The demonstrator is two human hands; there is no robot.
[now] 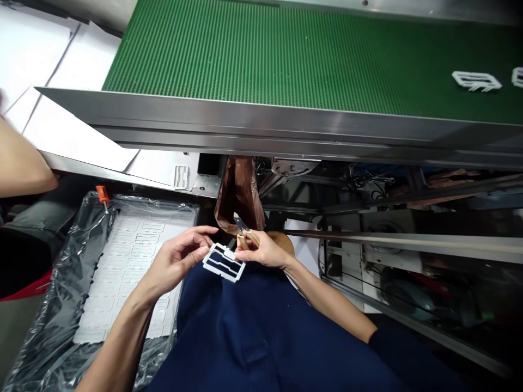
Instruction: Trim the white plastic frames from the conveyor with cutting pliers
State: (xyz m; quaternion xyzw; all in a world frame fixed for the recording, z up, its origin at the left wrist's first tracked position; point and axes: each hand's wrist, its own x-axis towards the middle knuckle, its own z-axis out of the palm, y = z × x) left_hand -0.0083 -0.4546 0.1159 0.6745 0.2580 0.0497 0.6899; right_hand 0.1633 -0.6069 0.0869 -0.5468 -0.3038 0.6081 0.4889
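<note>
Over my dark blue clothing, my left hand (180, 256) pinches a white plastic frame (224, 263) by its upper left edge. This flat frame has long openings split by a thin bar and tilts down to the right. My right hand (261, 249) is closed around a small hand tool with a pointed metal tip (238, 221), which points up and away from me; its exact kind is unclear. Tan coverings wrap some fingertips of that hand. The right fingertips meet the frame's upper right corner.
A green ribbed conveyor belt (245, 54) with a metal side rail (261, 120) crosses ahead, carrying white frames (477, 81) at right. A brown bag (229, 212) hangs below. At left are a plastic-lined box (49, 326) with rows of frames, paper sheets (69, 125) and another person's arm (24, 158).
</note>
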